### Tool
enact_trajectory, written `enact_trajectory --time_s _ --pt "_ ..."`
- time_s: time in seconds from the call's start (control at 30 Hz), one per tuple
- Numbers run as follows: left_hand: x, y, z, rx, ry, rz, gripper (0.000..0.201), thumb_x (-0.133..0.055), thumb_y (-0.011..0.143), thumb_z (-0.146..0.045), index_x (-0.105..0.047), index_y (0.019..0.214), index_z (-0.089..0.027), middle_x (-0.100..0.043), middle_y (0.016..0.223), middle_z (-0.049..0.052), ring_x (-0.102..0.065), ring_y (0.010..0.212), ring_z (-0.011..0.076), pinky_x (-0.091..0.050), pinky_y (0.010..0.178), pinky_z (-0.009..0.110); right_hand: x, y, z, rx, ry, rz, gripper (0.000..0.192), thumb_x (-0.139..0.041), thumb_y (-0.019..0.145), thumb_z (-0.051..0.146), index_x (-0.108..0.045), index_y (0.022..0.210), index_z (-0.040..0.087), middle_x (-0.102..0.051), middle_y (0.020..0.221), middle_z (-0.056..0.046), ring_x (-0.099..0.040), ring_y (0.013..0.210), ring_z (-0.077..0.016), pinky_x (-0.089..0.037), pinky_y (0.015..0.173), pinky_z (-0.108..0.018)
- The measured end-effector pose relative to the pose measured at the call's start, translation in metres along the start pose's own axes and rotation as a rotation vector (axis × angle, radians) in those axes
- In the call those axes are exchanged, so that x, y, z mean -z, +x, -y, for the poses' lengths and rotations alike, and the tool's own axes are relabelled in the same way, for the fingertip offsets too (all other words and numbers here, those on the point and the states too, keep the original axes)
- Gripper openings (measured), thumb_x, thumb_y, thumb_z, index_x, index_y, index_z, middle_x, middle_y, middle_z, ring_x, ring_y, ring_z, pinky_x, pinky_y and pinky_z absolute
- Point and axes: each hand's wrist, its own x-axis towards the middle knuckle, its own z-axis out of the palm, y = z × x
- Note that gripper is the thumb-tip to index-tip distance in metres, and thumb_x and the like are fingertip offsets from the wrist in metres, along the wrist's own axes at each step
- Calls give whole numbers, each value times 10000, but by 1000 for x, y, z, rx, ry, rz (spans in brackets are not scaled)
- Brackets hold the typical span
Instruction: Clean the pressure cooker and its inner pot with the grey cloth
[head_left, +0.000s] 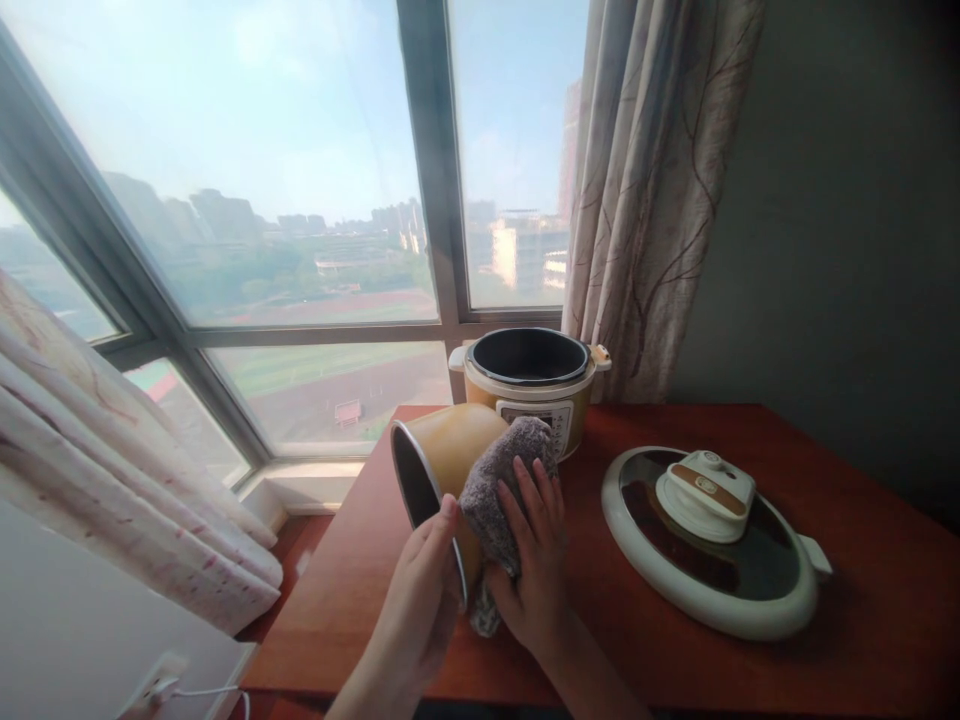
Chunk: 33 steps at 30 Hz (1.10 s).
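A golden inner pot [465, 432] with a dark inside is tipped on its side over the table, its mouth facing left. My left hand [420, 575] grips the pot's rim, thumb on the outside and the other fingers mostly hidden. Against the outer wall and base of the pot, my right hand [538, 555] holds a fluffy grey cloth [499, 475], fingers spread over it. Part of the cloth hangs below the pot. Just behind stands the electric pressure cooker body [480, 388], its top uncovered and its control panel partly covered by the cloth.
The cooker's round lid [619, 500], white-rimmed with a handle on top, lies to the right on the red-brown wooden table [337, 620]. Windows [300, 150] and curtains [637, 180] rise behind. A plugged-in white cable [202, 691] shows at the lower left.
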Motion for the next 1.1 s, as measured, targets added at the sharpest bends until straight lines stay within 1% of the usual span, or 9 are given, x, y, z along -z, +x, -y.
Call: enact_trajectory --time_s 0.13,0.23,0.37,0.53,0.6,0.73,0.9,1.0,1.1 --pt "13 3 26 23 -85 46 574 -692 809 -629 -748 1128 -155 -775 1068 127 -704 1066 300 -572 943 422 3 3 0 -11 24 -19 605 -398 928 241 -338 1530 212 -291 1640 -117 -193 1530 -364 -216 1172 -695" --pt "29 3 58 -45 29 0 634 -708 758 -690 -761 1115 -169 -743 1191 133 -609 1244 329 -469 1093 443 6 17 2 0 46 -30 567 -404 936 214 -368 1502 217 -401 1586 -108 -250 1519 -325 -197 1197 -664" --pt "47 -7 90 -123 287 30 714 -594 804 -756 -755 1170 -165 -716 1244 158 -587 1255 362 -424 1123 467 17 49 5 17 94 -29 513 -399 954 186 -403 1467 218 -531 1491 -86 -338 1487 -260 -172 1236 -588" --pt "47 -17 85 -385 620 359 667 -421 937 -684 -722 1265 -188 -720 1213 159 -632 1169 338 -480 1051 425 32 96 8 43 129 63 453 -452 957 212 -499 1407 212 -586 1442 -68 -409 1435 -234 -213 1236 -505" --pt "46 -15 81 -499 673 410 643 -421 939 -674 -727 1261 -208 -723 1201 161 -649 1134 332 -505 1010 403 34 109 9 40 121 136 433 -466 960 223 -532 1387 204 -599 1431 -62 -421 1419 -238 -207 1237 -497" --pt "52 -9 91 -586 718 328 624 -411 946 -658 -759 1202 -208 -751 1113 167 -683 1030 322 -536 943 388 29 118 13 12 35 262 429 -527 944 273 -589 1367 246 -527 1507 -60 -347 1463 -302 -142 1231 -575" --pt "53 -10 113 -490 590 0 638 -493 888 -706 -808 1049 -176 -768 1018 162 -674 963 325 -523 935 399 19 104 15 -102 -37 273 523 -603 886 293 -569 1408 310 -404 1589 -94 -281 1489 -377 -162 1180 -669" --pt "46 -11 109 -407 473 -119 648 -573 826 -735 -815 1003 -161 -765 1012 162 -663 963 323 -509 953 399 15 91 14 -108 -44 240 576 -595 862 255 -540 1433 299 -450 1557 -86 -315 1472 -360 -159 1192 -657" --pt "40 -7 91 -266 330 -202 709 -653 710 -794 -812 920 -136 -767 990 165 -669 957 323 -529 920 382 14 76 16 -55 -38 188 620 -579 833 214 -517 1446 288 -444 1561 -68 -307 1478 -342 -143 1208 -643"
